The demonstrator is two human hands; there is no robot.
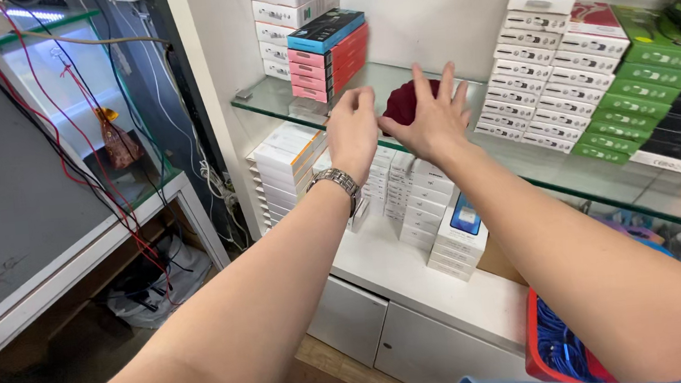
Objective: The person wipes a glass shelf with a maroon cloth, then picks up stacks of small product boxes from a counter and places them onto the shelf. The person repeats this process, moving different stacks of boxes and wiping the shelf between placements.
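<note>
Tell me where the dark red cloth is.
Head view: the dark red cloth lies on the glass shelf, centre, behind the right hand, right of the red boxes.

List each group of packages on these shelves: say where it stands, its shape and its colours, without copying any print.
Flat red cartons topped by a blue-black one: glass shelf, left of both hands.
White slim boxes: stepped stack, glass shelf, right of the hands.
Green flat boxes: slanted stack beside the white ones.
Small white boxes: rows on the white counter under the glass.
</note>
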